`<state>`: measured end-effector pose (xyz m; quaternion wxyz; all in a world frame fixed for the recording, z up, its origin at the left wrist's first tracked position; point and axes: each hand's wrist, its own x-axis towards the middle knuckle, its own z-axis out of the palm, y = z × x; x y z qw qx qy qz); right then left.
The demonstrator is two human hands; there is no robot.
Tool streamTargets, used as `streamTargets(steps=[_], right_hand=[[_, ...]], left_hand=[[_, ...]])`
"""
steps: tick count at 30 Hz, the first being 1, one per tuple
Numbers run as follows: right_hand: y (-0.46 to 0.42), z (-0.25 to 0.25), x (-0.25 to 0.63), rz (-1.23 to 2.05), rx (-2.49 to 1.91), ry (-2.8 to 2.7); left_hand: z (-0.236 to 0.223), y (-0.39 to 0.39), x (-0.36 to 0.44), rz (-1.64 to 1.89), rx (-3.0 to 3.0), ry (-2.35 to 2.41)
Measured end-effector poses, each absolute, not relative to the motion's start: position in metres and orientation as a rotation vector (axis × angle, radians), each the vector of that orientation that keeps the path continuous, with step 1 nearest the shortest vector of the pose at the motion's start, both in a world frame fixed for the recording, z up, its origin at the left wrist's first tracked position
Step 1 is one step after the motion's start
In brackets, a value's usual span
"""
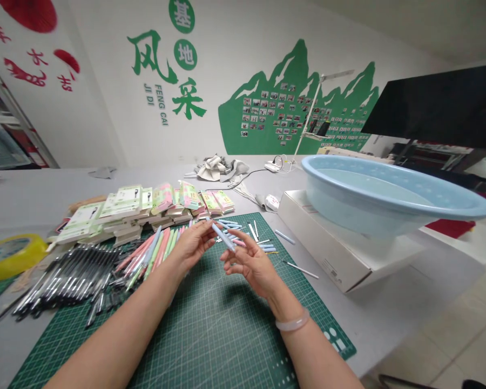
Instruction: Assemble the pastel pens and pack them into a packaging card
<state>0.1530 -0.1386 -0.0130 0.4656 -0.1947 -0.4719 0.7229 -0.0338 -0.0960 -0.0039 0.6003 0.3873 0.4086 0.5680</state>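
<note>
A light blue pen is held slantwise above the green cutting mat. My left hand pinches its upper end between thumb and fingers. At the lower end, the fingertips of my right hand close around the barrel, with the other fingers loosely curled. Just beyond my hands, several blue pens and thin white refills lie scattered on the mat. Left of my left hand is a pile of pink, green and blue pens, beside a heap of clear, black-ended pens.
Small green and pink boxes are stacked behind the pens. A yellow tape roll lies at far left. On the right, a large blue basin rests on a white box. Cloths and a cable lie farther back.
</note>
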Motion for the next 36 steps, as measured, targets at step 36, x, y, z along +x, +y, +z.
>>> streamTargets(steps=[36], right_hand=[[-0.087, -0.041, 0.201, 1.008, -1.010, -0.759]], left_hand=[[-0.034, -0.069, 0.026, 0.424, 2.447, 1.457]])
